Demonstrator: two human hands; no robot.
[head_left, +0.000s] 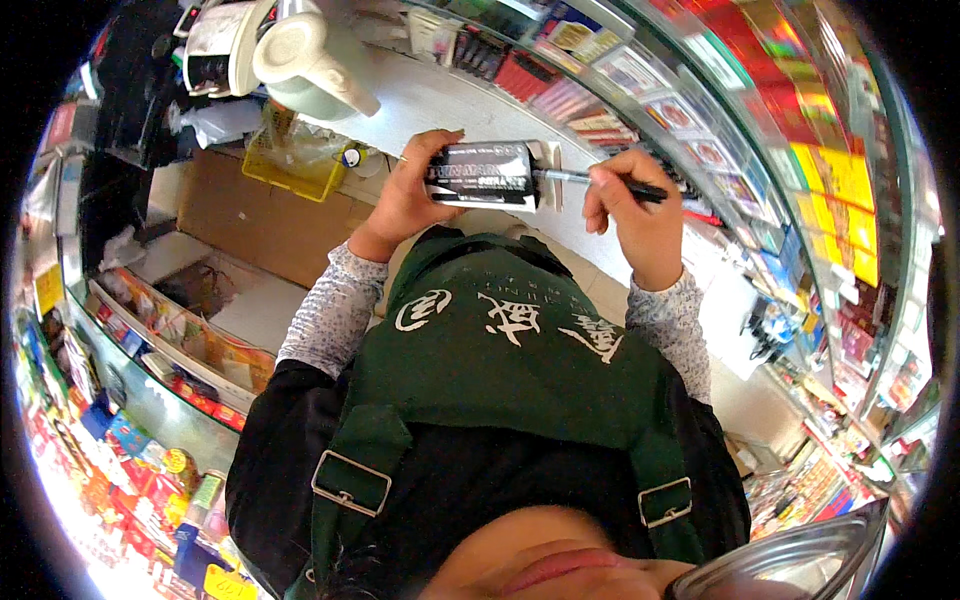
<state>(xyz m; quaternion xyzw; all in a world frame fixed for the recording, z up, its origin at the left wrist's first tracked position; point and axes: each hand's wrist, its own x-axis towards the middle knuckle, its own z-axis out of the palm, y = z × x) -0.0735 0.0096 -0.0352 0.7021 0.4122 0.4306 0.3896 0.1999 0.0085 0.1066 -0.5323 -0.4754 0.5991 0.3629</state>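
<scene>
- Extending sideways between the two hands, the box [485, 175] is positioned above the front of the person's apron [480, 290], near its upper edge.
- Box appearance: small, oblong, with a glossy black upper face carrying pale print. Light patches reflect from this face. White edging borders the lower side.
- Box, right end: a pale flap [549, 157] projects past the black face, and this end stands unsealed.
- Pen [570, 176]: slim, with a greyish barrel toward the box and a black rear section. The narrow end meets the right end of the box; whether it enters cannot be told.
- Left hand [402, 192]: fingers and thumb curl around the left end of the box, parted only by its width, and grip it.
- Right hand [645, 220]: thumb and forefinger pinch the pen with little gap between them; the remaining fingers fold inward.
- Clothing: the apron is dark green with white characters; pale patterned sleeves [335, 300] cover both forearms.
- Beyond the left hand: a yellow basket [330, 190] contains clear plastic; a cream jug [300, 70] stands farther up, beside a white surface [410, 95].
- Beyond the right hand: shelves hold rows of packaged goods, including bright yellow packs [840, 205].
- Lower left: a further display of colourful goods [130, 490].
</scene>
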